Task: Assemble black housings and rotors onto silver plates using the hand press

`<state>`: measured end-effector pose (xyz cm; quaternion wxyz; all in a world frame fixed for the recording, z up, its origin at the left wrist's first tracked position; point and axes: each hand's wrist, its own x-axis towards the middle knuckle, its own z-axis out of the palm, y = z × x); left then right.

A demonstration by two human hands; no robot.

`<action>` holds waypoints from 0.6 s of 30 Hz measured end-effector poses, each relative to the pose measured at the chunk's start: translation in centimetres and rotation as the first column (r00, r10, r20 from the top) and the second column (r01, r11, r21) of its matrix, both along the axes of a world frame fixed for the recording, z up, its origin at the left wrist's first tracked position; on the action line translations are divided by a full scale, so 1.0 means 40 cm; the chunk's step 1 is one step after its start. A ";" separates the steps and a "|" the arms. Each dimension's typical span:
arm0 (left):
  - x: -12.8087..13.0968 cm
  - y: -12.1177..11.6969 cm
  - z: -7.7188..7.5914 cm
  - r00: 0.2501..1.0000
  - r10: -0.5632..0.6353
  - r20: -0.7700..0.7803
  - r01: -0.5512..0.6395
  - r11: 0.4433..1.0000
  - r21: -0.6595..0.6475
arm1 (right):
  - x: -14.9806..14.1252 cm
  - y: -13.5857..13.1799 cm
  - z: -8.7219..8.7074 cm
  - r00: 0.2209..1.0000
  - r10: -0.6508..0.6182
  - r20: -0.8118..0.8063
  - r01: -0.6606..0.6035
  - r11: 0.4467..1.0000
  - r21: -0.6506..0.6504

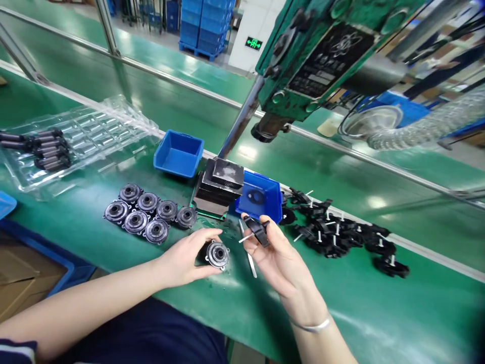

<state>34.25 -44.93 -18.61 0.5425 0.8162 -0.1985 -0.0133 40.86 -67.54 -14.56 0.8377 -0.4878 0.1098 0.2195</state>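
Observation:
My left hand (187,257) is closed around a round black and grey disc part (216,254), held just above the green table near its front edge. My right hand (273,253) pinches a small black flat piece with a white pin (256,231), raised beside the disc part. Under the right hand a thin metal tool (250,260) lies on the table. Several matching disc parts (146,214) sit in rows to the left of my left hand. To the right lies a heap of black pieces with white pins (341,232).
Two blue bins (178,154) (259,198) flank a black press fixture (220,184) under a green machine head (322,55). A clear plastic tray (79,139) with black rods (47,149) lies at the far left. A blue crate edge (68,270) sits below the table.

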 end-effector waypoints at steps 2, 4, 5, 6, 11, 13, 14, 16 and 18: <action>0.001 -0.001 -0.001 1.000 0.007 -0.006 -0.007 1.000 -0.010 | -0.011 0.013 0.007 0.998 0.018 0.053 -0.015 0.999 -0.051; 0.002 -0.002 -0.003 1.000 0.016 -0.007 -0.016 1.000 -0.017 | -0.028 0.026 0.010 0.990 0.048 0.130 -0.033 0.993 -0.116; 0.002 -0.003 -0.004 1.000 0.019 -0.008 -0.019 1.000 -0.019 | -0.036 0.033 0.010 0.984 0.070 0.165 -0.045 0.988 -0.150; 0.003 -0.003 -0.005 1.000 0.021 -0.009 -0.022 1.000 -0.021 | -0.044 0.039 0.009 0.977 0.092 0.193 -0.057 0.982 -0.179; 0.005 -0.006 -0.002 0.999 0.028 -0.015 -0.028 0.999 -0.019 | -0.066 0.056 -0.009 0.946 0.164 0.279 -0.088 0.960 -0.266; 0.005 -0.007 0.000 0.999 0.034 0.001 -0.034 0.999 0.000 | -0.071 0.055 -0.016 0.923 0.219 0.317 -0.114 0.941 -0.317; 0.005 -0.006 0.000 0.999 0.035 0.010 -0.035 0.999 0.011 | -0.074 0.054 -0.018 0.905 0.247 0.346 -0.119 0.928 -0.353; 0.004 -0.006 0.000 0.999 0.036 0.021 -0.037 0.999 0.025 | -0.079 0.050 -0.019 0.853 0.294 0.431 -0.087 0.894 -0.439; 0.003 -0.006 -0.001 0.999 0.035 0.012 -0.035 0.999 0.027 | -0.085 0.044 -0.015 0.773 0.342 0.535 -0.009 0.848 -0.530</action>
